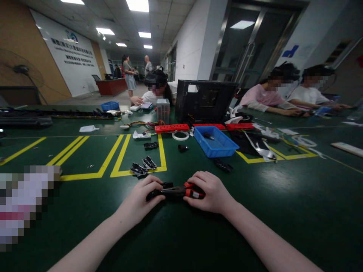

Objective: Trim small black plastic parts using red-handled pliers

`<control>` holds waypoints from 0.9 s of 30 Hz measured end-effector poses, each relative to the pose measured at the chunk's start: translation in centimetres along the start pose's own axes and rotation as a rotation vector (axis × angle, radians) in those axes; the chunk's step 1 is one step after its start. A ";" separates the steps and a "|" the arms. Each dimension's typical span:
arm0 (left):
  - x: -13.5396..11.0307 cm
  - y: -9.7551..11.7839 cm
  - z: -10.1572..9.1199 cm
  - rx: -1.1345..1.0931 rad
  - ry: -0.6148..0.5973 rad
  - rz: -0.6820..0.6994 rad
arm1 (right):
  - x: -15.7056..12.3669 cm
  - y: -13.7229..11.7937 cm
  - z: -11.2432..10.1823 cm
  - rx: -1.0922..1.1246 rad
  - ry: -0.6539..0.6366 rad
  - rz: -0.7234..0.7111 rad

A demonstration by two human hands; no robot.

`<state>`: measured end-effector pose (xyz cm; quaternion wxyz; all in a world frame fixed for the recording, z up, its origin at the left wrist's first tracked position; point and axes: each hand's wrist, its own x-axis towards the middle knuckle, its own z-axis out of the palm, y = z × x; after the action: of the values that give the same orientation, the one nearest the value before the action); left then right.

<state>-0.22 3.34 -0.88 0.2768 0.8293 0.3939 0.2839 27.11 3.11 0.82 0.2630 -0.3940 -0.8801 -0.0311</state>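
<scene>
My right hand [211,192] is closed around the red-and-black handles of a pair of pliers [176,192], low over the green table. The dark jaws point left, toward my left hand [140,196]. Between the fingers of that hand is a small black plastic part [154,193], which meets the jaws; whether they grip it I cannot tell. Just beyond my left hand lie two black-and-silver plastic shells [138,169], and a black piece [151,145] sits behind them. A short black cap-like part [183,148] and another black part [224,165] rest farther off.
A blue tray [221,152] with a dark item inside stands ahead to the right. Behind it run red power strips [172,128], near a white ring [180,135], a power supply [163,110] and a black computer case [184,100]. Yellow tape [82,176] marks the table. Other people sit opposite.
</scene>
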 end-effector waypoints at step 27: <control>0.1 1.5 -0.4 -0.046 -0.045 -0.055 | -0.1 0.0 0.1 -0.027 0.001 -0.047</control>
<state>0.33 2.72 0.41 0.3122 0.8177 0.4037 0.2662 27.11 3.11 0.68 0.2574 -0.3769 -0.8884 -0.0494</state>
